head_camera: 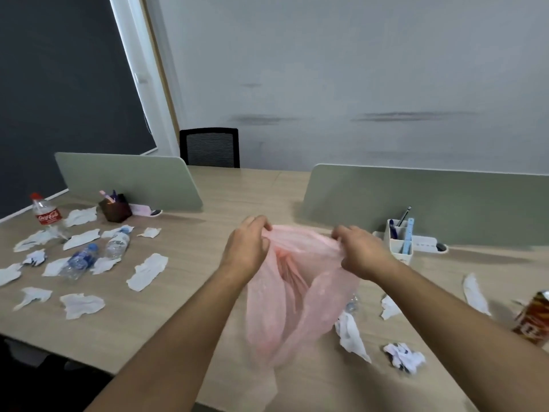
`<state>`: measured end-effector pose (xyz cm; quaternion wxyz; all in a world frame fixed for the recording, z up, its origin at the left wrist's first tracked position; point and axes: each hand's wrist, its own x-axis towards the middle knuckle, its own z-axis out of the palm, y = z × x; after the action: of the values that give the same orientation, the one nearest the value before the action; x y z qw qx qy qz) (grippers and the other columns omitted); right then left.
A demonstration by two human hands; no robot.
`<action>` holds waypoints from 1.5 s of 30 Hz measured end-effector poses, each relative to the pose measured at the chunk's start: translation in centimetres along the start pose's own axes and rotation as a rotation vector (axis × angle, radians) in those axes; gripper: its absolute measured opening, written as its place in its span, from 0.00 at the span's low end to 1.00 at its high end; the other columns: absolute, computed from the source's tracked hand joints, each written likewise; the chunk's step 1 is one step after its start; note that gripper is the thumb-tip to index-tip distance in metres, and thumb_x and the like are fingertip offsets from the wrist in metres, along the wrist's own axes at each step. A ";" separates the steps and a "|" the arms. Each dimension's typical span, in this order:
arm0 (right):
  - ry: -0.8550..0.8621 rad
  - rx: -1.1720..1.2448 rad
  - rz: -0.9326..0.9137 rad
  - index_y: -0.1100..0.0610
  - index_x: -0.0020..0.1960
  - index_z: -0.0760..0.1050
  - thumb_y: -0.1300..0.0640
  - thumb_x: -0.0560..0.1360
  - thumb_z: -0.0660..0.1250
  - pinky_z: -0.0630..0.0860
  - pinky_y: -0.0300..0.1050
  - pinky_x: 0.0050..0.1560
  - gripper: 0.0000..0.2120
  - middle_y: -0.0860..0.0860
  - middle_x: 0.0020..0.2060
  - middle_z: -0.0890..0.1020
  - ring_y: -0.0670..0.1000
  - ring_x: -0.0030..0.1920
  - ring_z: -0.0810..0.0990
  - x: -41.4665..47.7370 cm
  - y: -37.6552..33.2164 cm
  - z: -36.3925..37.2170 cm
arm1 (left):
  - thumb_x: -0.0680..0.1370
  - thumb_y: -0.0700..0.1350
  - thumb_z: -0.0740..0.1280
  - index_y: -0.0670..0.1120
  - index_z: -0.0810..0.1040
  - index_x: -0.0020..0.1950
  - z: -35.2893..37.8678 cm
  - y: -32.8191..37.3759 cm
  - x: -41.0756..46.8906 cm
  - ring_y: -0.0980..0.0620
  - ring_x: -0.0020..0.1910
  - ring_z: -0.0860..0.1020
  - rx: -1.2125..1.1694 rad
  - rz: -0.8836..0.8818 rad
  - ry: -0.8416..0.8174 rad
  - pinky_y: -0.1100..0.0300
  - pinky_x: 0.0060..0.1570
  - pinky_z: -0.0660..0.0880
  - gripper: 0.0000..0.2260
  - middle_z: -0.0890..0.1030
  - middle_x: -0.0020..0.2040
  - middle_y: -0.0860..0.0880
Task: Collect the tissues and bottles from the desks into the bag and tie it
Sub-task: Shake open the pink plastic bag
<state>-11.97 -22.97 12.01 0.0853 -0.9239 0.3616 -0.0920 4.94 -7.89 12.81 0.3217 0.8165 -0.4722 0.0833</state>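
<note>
A thin pink plastic bag (297, 292) hangs over the desk's middle. My left hand (248, 248) pinches the left side of its rim and my right hand (361, 252) pinches the right side, so the mouth is stretched between them. On the left desk lie several white tissues (83, 304), two clear water bottles with blue caps (78, 261) (118, 242) on their sides, and an upright Coca-Cola bottle (46, 214). To the right of the bag lie more crumpled tissues (350, 334) (405, 356) (475, 292). Part of a clear bottle (352, 304) shows behind the bag.
Two pale green divider screens (127, 176) (430, 200) stand on the wooden desk (184, 307). A dark pen cup (115, 209) sits at the left, a white pen holder (399, 239) at the right. An orange-brown can (534, 319) stands at the right edge. A black chair (211, 147) is behind.
</note>
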 end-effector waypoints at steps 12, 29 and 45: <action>-0.343 1.327 0.273 0.62 0.42 0.78 0.66 0.78 0.59 0.75 0.40 0.33 0.11 0.55 0.33 0.82 0.48 0.31 0.78 -1.2 3.2 0.5 | 0.75 0.35 0.61 0.43 0.83 0.54 -2.7 -6.9 -2.5 0.41 0.45 0.75 0.125 -0.230 0.006 0.56 0.42 0.68 0.14 0.68 0.41 0.46; -0.489 1.279 0.300 0.60 0.47 0.78 0.57 0.79 0.60 0.76 0.42 0.38 0.11 0.52 0.31 0.83 0.48 0.31 0.80 0.2 0.0 0.0 | 0.69 0.56 0.69 0.49 0.73 0.60 3.2 2.9 -6.4 0.50 0.48 0.78 0.377 0.211 -0.130 0.55 0.46 0.72 0.23 0.78 0.51 0.51; 0.010 0.396 0.166 0.58 0.36 0.77 0.57 0.76 0.64 0.67 0.42 0.35 0.11 0.54 0.34 0.80 0.54 0.37 0.77 -1.6 5.0 -0.7 | 0.72 0.30 0.57 0.43 0.74 0.65 -0.7 -1.9 0.1 0.42 0.57 0.75 0.071 -0.084 -0.023 0.54 0.58 0.71 0.23 0.76 0.58 0.42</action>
<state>-16.55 -25.54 11.37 0.2706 -0.8555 0.4119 -0.1586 6.68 -6.86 12.56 0.2904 0.8475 -0.4377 0.0771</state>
